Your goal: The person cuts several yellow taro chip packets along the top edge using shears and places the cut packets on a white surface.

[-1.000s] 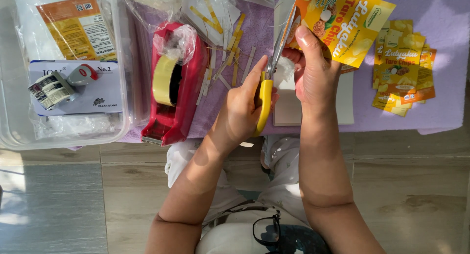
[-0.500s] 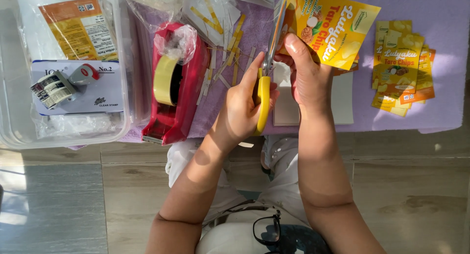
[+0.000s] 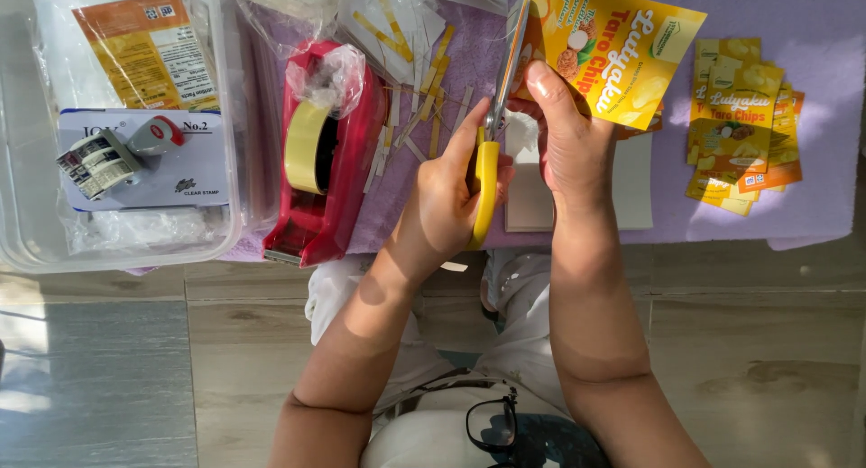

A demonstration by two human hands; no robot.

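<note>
The left hand (image 3: pixel 442 202) had its fingers closed through the yellow handles of the scissors (image 3: pixel 492 134). The scissors' long axis ran nearly straight away from the person, blades pointing to the far edge of the table (image 3: pixel 812 35), tips against the left edge of the yellow label (image 3: pixel 613 49). The right hand (image 3: pixel 564 143) pinched that label's lower edge, thumb on top. Left of the scissors stood a red tape dispenser (image 3: pixel 320 152); right of them lay a stack of labels (image 3: pixel 744 125).
</note>
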